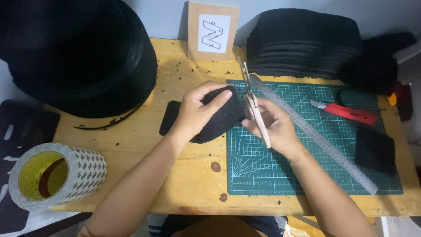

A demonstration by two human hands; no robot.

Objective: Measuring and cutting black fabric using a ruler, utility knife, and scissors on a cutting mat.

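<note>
Felt piece (219, 118) (black, fuzzy) pinched by left hand (197, 109), scissors (254, 105) in right hand (274, 125).

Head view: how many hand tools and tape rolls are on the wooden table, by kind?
Thread snips, pale handles, in right hand: 1
Red utility knife: 1
Long steel ruler: 1
Large printed tape roll: 1
Total: 4

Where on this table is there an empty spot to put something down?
Bare wood lies between the tape roll and the green cutting mat, along the front edge. The mat's lower part, left of the metal ruler, is open too. It is crowded at the back: black roll, stacked black sheets.
</note>
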